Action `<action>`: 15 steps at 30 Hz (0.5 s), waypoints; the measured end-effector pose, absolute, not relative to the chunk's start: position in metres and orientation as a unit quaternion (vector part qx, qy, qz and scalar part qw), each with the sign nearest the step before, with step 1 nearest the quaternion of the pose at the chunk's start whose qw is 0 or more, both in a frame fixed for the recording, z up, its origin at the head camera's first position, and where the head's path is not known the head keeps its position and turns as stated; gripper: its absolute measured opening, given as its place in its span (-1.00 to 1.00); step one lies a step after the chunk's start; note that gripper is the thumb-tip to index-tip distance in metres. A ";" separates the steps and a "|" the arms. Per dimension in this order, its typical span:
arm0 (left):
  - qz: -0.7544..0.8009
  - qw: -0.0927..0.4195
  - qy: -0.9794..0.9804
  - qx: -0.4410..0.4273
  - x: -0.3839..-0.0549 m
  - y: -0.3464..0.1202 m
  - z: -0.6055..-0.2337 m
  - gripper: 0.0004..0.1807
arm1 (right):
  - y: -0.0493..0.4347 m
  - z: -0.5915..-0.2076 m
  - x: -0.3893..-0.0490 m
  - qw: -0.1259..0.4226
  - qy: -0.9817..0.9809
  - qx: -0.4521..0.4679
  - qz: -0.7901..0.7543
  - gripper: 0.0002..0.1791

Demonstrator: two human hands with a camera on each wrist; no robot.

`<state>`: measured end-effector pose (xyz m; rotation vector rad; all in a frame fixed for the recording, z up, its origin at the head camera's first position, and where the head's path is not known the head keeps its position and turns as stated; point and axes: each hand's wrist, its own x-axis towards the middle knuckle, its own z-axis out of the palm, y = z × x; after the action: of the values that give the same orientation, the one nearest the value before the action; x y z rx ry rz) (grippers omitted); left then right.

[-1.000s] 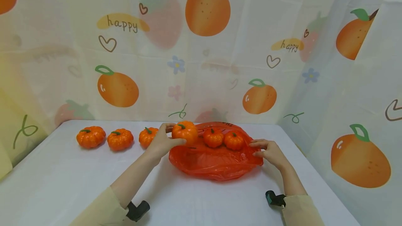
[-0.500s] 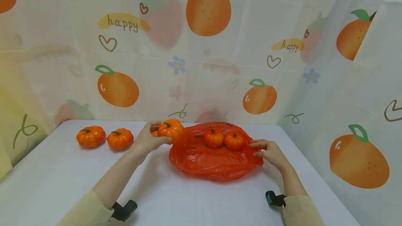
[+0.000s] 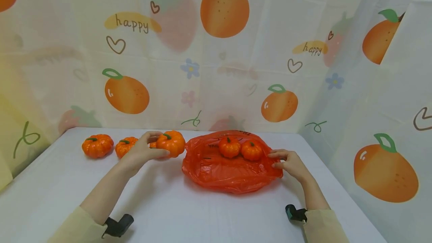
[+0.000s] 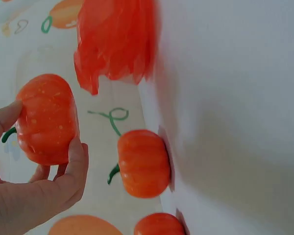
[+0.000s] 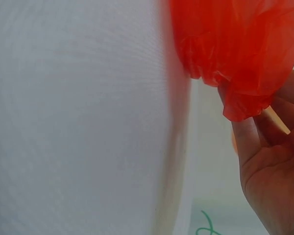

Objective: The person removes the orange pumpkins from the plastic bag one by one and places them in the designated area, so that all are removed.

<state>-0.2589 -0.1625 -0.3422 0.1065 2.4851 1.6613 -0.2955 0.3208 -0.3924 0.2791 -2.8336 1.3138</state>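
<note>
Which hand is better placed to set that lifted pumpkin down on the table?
Probably the left hand: it grips the lifted pumpkin, close to the other pumpkins on the table. The right hand is farther away, holding the red bag.

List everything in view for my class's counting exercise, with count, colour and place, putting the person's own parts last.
Table: one, white, foreground
Backdrop: sheet count unclear, pale with printed fruit, behind the table
Plastic bag: one, red, open on the table
Bagged pumpkins: two, orange, inside the bag
Table pumpkins: three, orange, in a row at left, two partly hidden
Held pumpkin: one, orange, raised left of the bag
Small devices: two, black, lower part of the head view
Sleeves: two, beige, bottom edge
Left hand: one, bare, gripping the held pumpkin
Right hand: one, bare, pinching the bag's right edge
</note>
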 end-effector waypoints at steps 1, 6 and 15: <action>0.551 0.080 0.829 0.040 -0.260 -0.166 -0.343 -0.06 | 0.321 -0.392 -0.295 0.003 -0.904 0.089 0.418 -0.58; 0.542 0.098 0.832 0.069 -0.260 -0.183 -0.346 -0.11 | 0.320 -0.392 -0.295 0.007 -0.904 0.094 0.418 -0.59; 0.505 0.128 0.847 0.103 -0.261 -0.208 -0.356 -0.14 | 0.322 -0.394 -0.299 0.009 -0.903 0.087 0.421 -0.59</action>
<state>-0.2614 -0.2082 -0.3560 0.3005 2.4647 1.4692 -0.2991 0.3222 -0.3941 0.2713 -2.8204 1.3140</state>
